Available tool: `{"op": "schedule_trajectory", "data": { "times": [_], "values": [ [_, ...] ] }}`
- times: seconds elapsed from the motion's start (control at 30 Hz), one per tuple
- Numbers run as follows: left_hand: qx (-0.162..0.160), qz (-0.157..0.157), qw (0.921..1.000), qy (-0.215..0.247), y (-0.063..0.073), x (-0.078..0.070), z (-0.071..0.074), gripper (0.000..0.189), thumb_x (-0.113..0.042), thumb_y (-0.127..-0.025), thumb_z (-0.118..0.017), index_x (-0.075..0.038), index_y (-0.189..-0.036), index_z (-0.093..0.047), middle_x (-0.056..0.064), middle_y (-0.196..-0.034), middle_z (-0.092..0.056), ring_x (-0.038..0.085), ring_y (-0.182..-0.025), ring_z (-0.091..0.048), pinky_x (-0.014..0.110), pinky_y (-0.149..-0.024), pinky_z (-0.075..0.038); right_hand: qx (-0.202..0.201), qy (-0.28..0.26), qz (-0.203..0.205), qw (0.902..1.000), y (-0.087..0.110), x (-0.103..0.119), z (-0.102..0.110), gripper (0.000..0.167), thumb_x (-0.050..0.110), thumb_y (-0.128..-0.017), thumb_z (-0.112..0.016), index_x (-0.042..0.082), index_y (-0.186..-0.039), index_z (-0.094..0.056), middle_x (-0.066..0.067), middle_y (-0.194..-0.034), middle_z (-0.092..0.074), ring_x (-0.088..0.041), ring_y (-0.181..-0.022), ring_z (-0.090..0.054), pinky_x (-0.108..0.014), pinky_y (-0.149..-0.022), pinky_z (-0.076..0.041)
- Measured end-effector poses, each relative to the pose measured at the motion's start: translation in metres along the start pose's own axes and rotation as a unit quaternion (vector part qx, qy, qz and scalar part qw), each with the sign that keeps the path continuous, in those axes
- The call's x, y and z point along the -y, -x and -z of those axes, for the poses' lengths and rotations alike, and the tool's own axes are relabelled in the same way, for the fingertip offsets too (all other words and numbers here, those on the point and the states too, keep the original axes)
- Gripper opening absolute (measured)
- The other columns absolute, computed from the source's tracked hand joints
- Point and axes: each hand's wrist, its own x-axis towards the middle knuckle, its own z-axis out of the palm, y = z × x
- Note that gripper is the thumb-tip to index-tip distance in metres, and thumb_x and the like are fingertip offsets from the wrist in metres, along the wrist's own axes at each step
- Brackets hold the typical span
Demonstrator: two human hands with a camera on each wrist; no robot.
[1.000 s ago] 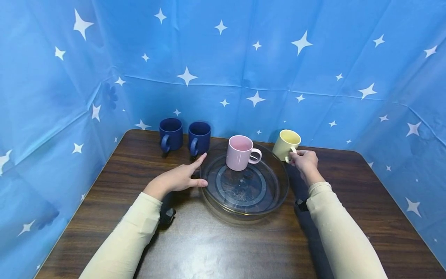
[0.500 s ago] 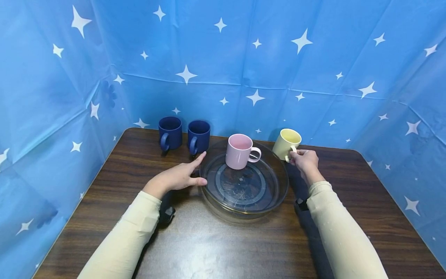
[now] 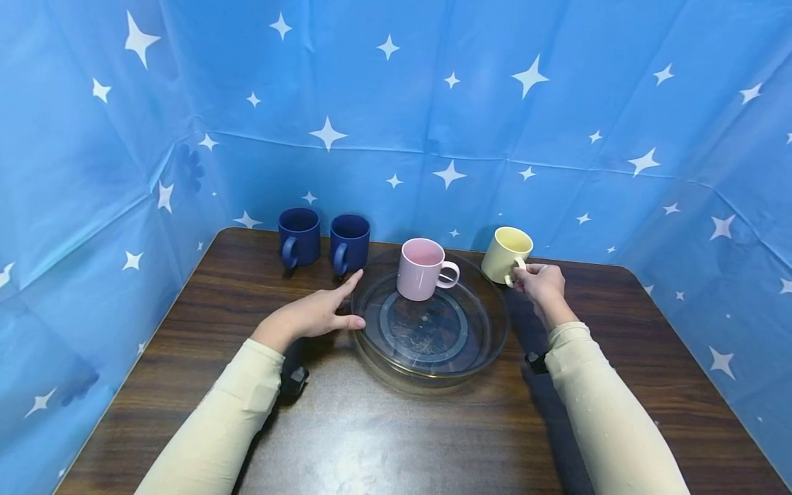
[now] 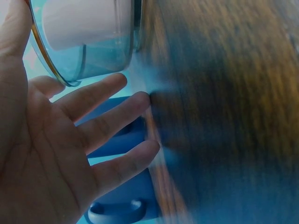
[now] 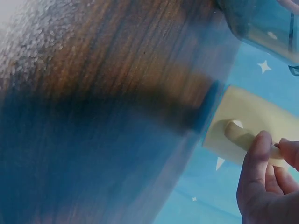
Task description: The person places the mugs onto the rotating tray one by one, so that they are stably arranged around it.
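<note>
1. Two hands work in the head view: our left hand (image 3: 309, 317) rests flat against the glass dish (image 3: 489, 344), our right hand (image 3: 542, 285) pinches the yellow mug (image 3: 504, 253) handle just beside the dish. We judge a lift into the dish, beside the pink mug (image 3: 419, 269), comes next. Two navy mugs (image 3: 322, 237) stand on the brown counter (image 3: 383, 426); blue starry cloth (image 3: 396, 103) surrounds us.
2. Left wrist: the fingers (image 4: 100, 95) are spread, holding nothing, the dish rim beside them.
3. Right wrist: thumb and fingers (image 5: 254, 158) grip the handle.

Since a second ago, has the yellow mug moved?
No. The yellow mug stays beside the glass dish; the right hand still pinches its handle.
</note>
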Motion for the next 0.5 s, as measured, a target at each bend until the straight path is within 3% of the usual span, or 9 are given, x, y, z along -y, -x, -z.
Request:
{"op": "schedule_trajectory", "data": {
  "times": [0.5],
  "values": [
    [0.001, 0.01, 0.9999, 0.004, -0.0006, -0.0001, -0.0012, 0.096, -0.049, -0.099, -0.061, -0.018, -0.165, 0.002, 0.021, -0.165, -0.022, 0.044, -0.147, -0.03, 0.06, -0.117, -0.026, -0.007, 0.019, 0.013, 0.9997, 0.0049, 0.0091, 0.006, 0.029, 0.009, -0.098, -0.064, -0.012, -0.118, -0.069, -0.005, -0.074, -0.073, -0.002, -0.058, -0.062, -0.022, -0.061, -0.057]
  ]
}}
